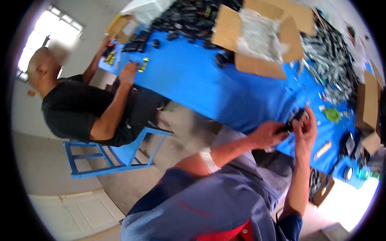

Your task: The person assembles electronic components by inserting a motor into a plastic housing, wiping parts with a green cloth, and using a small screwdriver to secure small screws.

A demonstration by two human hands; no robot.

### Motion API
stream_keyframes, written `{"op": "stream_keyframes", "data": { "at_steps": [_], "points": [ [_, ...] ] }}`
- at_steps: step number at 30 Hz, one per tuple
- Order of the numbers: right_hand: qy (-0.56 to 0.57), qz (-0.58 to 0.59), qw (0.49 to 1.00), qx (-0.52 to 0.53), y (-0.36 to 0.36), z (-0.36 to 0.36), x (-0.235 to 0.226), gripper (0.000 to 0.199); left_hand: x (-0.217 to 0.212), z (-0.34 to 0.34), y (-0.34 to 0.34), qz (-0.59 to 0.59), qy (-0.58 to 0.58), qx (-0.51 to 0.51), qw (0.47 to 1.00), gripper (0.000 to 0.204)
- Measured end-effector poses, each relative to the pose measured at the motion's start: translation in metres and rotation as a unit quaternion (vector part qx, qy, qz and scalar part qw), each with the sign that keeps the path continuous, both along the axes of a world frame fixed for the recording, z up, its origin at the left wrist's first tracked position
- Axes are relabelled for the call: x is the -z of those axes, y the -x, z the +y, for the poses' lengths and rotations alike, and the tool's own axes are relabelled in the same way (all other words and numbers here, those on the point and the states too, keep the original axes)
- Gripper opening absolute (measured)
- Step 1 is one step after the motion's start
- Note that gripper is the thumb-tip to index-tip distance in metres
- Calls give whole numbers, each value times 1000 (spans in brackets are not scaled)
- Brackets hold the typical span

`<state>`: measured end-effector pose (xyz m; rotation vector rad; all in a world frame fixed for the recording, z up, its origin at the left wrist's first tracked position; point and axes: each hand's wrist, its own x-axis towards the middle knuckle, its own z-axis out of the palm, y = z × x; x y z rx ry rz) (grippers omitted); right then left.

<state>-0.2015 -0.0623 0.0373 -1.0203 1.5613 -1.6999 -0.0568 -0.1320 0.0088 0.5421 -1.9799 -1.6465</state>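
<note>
While both hands meet at about three o'clock in the view, they share one item: a small black part, held over the near edge of the blue table.

- Left hand — fingers closed around the lower end of the black part; a white band at the forearm.
- Right hand — fingers curled narrow about the upper end of the same part, touching the left hand.
- Green round piece — on the table, just beside the hands toward three o'clock.
- Open cardboard box — at twelve o'clock, filled with clear bags.
- Heap of grey and black parts — at two o'clock, beside the box.
- Pile of black parts — at eleven o'clock.
- Co-worker in a black shirt — at nine o'clock, seated on a blue chair, hands on the table's far end.
</note>
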Motion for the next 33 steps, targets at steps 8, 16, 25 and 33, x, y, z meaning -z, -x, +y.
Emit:
{"op": "stream_keyframes", "data": {
  "at_steps": [8, 16, 25, 33],
  "points": [
    [-103, 251, 963, 0, 0, -4, -11, 75, 9, -1, -1, -3, 15, 9, 1000, 28],
    [10, 463, 886, -17, 16, -12, -6, 54, -3, -6, 0, -10, -54, 34, 998, 28],
    [-56, 350, 934, 37, 35, -18, 9, 24, 1, -6, 1, -33, -27, 40, 998, 35],
    [-91, 240, 960, 115, 2, -30, -2, 31, -3, 0, 1, -28, -50, 6, 998, 35]
  ]
}}
